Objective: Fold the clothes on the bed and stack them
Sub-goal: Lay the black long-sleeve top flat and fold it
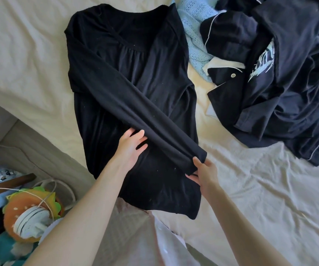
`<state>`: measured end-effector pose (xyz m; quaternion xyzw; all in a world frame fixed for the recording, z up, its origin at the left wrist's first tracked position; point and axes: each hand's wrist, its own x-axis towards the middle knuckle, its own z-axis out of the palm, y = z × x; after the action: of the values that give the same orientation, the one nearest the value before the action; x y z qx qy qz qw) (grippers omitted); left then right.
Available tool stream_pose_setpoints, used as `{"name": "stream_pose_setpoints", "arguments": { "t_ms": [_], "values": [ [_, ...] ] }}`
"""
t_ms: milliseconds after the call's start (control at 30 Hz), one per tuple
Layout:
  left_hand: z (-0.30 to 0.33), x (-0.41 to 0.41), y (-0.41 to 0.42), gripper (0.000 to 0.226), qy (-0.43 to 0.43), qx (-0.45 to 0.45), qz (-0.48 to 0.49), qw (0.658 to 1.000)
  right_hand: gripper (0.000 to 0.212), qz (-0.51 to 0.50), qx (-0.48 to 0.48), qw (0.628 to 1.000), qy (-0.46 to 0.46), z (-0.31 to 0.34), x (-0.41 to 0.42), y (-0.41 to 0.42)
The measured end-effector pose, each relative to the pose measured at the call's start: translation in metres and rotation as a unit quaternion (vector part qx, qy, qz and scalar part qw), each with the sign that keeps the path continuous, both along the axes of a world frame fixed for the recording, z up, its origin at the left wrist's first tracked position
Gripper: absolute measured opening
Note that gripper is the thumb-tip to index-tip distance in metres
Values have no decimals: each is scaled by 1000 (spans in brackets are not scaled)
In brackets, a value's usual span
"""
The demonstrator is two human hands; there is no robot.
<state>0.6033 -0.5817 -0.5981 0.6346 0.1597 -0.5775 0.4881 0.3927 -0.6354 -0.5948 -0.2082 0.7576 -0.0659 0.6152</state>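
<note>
A long black garment [128, 77] lies flat on the cream bed sheet [260, 189], neckline at the far end. One long sleeve [135, 104] is folded diagonally across its body toward the near right. My left hand [130, 145] rests flat, fingers straight, on the garment beside the sleeve. My right hand [202, 172] pinches the sleeve's cuff between thumb and fingers. A heap of unfolded clothes sits at the far right: a dark navy pajama top with white piping [269, 89] and a light blue knit [195, 35].
The bed's left edge [30, 129] runs diagonally. Below it on the floor are a burger-shaped plush [30, 204], a white device with a cord [32, 221] and other clutter. A pale pink cloth [145, 242] lies at the near edge.
</note>
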Motion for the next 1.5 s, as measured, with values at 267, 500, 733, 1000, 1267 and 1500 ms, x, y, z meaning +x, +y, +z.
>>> {"name": "stream_pose_setpoints", "arguments": {
  "t_ms": [267,500,733,1000,1267,1500],
  "values": [
    [14,27,18,29,33,37,-13,999,44,188,-79,959,195,5,9,-13],
    [33,123,28,39,-64,36,108,991,35,426,-253,855,155,24,115,-56],
    [10,188,14,26,-384,119,-118,908,31,534,-288,794,47,20,278,-107],
    [-15,195,-6,21,-467,65,-214,855,39,534,-308,788,9,-2,402,-137],
    [-9,236,16,12,-252,-49,-181,950,37,557,-274,781,68,-16,462,-147],
    [-16,240,26,14,-249,-15,-75,966,28,402,-204,893,3,-20,484,-168]
  ]
}}
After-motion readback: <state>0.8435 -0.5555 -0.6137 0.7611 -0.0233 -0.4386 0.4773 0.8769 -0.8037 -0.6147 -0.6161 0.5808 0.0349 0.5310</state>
